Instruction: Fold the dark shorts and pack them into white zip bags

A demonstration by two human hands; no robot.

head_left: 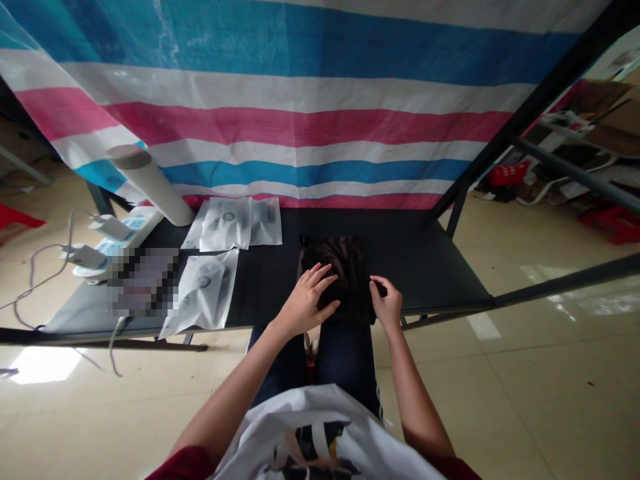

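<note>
A folded piece of shiny black fabric, perhaps a pouch (343,257), lies on the black table in front of me. My left hand (309,300) rests over its lower left part, palm down with the fingers spread. At its right edge, my right hand (387,303) has thumb and fingertips drawn together in a pinch on the fabric. The fabric's dark folds hide what is inside, if anything.
Frosted zip bags (227,220) lie at the back left, with another bag (205,293) nearer me. Further left are a blurred-out phone (145,280), a power strip (137,230) with plugs and cables, and a white bottle (155,187). A striped sheet (300,127) hangs behind the table (420,260).
</note>
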